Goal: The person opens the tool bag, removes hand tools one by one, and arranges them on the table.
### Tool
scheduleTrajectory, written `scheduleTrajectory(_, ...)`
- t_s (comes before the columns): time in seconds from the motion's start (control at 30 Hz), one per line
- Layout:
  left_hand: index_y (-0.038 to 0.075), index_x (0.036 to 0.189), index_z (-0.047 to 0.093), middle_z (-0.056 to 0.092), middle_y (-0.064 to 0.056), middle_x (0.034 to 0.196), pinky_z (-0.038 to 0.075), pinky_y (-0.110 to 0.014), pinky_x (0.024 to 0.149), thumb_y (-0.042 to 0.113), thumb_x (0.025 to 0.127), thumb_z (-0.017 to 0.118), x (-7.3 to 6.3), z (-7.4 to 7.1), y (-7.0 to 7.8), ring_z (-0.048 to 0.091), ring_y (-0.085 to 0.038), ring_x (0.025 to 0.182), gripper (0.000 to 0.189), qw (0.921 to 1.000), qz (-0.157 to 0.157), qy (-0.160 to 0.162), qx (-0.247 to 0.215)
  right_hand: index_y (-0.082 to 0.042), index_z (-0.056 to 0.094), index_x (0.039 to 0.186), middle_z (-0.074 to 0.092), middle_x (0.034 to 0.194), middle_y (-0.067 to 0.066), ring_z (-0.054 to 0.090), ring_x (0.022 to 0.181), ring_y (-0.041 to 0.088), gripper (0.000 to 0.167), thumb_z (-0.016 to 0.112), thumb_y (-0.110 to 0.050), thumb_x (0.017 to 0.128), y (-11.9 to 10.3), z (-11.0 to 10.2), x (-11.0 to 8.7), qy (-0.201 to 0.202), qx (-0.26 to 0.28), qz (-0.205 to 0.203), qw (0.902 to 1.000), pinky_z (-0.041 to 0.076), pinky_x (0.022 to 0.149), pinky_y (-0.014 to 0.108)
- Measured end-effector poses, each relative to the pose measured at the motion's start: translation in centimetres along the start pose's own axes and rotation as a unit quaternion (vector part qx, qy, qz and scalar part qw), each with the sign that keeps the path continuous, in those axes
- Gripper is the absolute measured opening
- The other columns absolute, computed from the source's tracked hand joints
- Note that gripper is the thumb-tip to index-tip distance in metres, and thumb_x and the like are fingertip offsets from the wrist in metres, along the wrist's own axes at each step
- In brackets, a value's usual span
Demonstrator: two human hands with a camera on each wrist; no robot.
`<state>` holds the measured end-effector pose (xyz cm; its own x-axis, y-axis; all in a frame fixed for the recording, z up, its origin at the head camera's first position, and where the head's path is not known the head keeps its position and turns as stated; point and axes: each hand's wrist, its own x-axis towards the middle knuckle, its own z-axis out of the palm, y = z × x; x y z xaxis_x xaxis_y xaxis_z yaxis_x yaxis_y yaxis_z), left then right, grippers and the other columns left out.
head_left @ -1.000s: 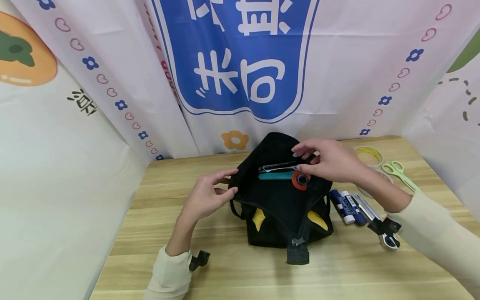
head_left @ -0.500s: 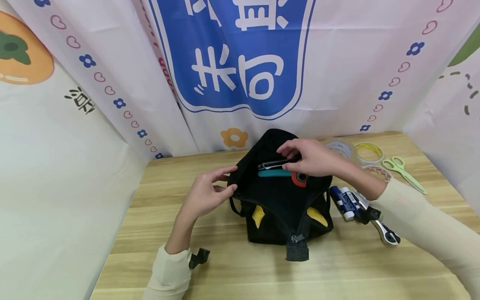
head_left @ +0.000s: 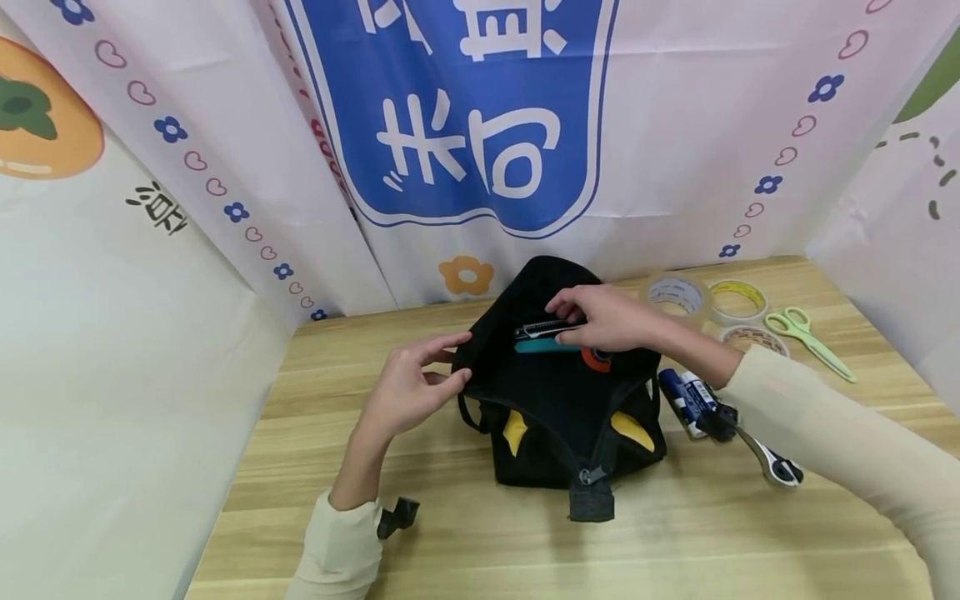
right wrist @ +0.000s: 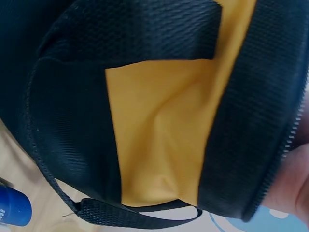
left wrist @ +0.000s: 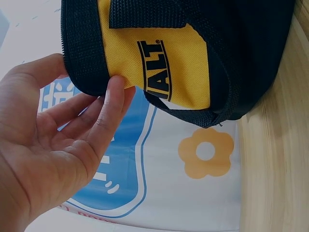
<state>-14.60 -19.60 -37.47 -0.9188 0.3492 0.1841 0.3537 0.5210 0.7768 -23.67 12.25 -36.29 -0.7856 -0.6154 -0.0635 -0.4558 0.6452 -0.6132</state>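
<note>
A black tool bag (head_left: 577,454) with yellow panels lies on the table, its zippered mouth spread wide. At its left rim, my left hand (head_left: 412,387) pinches the edge between thumb and fingers; the left wrist view shows the fingers at the zipper border (left wrist: 84,53). My right hand (head_left: 603,318) is over the mouth, thumb and fingers apart on either side of a utility knife (head_left: 532,330). A teal-handled item (head_left: 536,346) lies beside the knife, and a red ring-shaped roll (head_left: 596,360) is partly covered by my hand. The right wrist view shows mostly the bag's side (right wrist: 159,130).
Right of the bag stand blue-and-white glue sticks (head_left: 681,400) and a silver tool with a black-and-white end (head_left: 783,471), partly behind my sleeve. Tape rolls (head_left: 738,302) and green scissors (head_left: 806,337) lie at the back right. A printed cloth (head_left: 637,183) hangs behind the table.
My right hand has moved left and further over the utility knife, covering more of the red roll. My left hand stays on the bag's rim.
</note>
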Motion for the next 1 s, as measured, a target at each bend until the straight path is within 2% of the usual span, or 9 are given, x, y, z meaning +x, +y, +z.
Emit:
scheduleTrajectory(0.2,0.007,0.146,0.067,0.065,-0.015,0.15,0.068,-0.029,0.085,0.005,0.098,0.075,-0.1,-0.1,-0.1,0.072,-0.034,0.125,0.048,1.0,0.0,0.001,0.001,-0.002,0.064,0.142,0.069,0.137,0.022,0.067,0.124,0.038,0.047,0.075,-0.02,0.099,0.8,1.0,1.2,-0.014,-0.004,0.009,0.9999,0.056,0.109,0.052)
scheduleTrajectory(0.4,0.007,0.145,0.067,0.066,-0.015,0.149,0.068,-0.028,0.084,0.005,0.097,0.076,-0.1,-0.2,-0.1,0.072,-0.034,0.124,0.049,1.0,0.001,0.002,0.003,0.0,0.062,0.144,0.067,0.137,0.024,0.066,0.124,0.039,0.051,0.075,-0.023,0.1,1.7,2.6,1.8,-0.045,-0.017,0.022,0.9986,0.056,0.107,0.052)
scheduleTrajectory(0.67,0.007,0.144,0.068,0.067,-0.015,0.148,0.067,-0.027,0.084,0.005,0.097,0.076,-0.1,-0.2,-0.2,0.073,-0.034,0.122,0.048,0.9999,0.009,0.004,0.009,0.002,0.062,0.144,0.068,0.132,0.023,0.065,0.118,0.033,0.054,0.076,-0.025,0.099,2.4,4.1,2.3,-0.064,-0.033,0.037,0.9967,0.055,0.107,0.052)
scheduleTrajectory(0.77,0.008,0.144,0.068,0.067,-0.014,0.148,0.067,-0.027,0.083,0.005,0.097,0.076,-0.1,-0.2,-0.1,0.072,-0.033,0.123,0.048,0.9999,0.007,0.002,0.008,0.002,0.063,0.143,0.068,0.131,0.021,0.065,0.117,0.032,0.053,0.076,-0.024,0.099,2.7,4.5,2.4,-0.062,-0.031,0.037,0.9969,0.055,0.106,0.051)
scheduleTrajectory(1.0,0.007,0.145,0.068,0.066,-0.015,0.148,0.067,-0.027,0.083,0.004,0.097,0.076,-0.1,-0.3,-0.1,0.073,-0.034,0.123,0.049,1.0,0.006,0.003,0.004,-0.001,0.069,0.135,0.071,0.133,0.017,0.074,0.111,0.025,0.042,0.077,-0.019,0.098,2.5,5.1,2.7,-0.023,0.013,-0.01,0.9996,0.062,0.098,0.044)
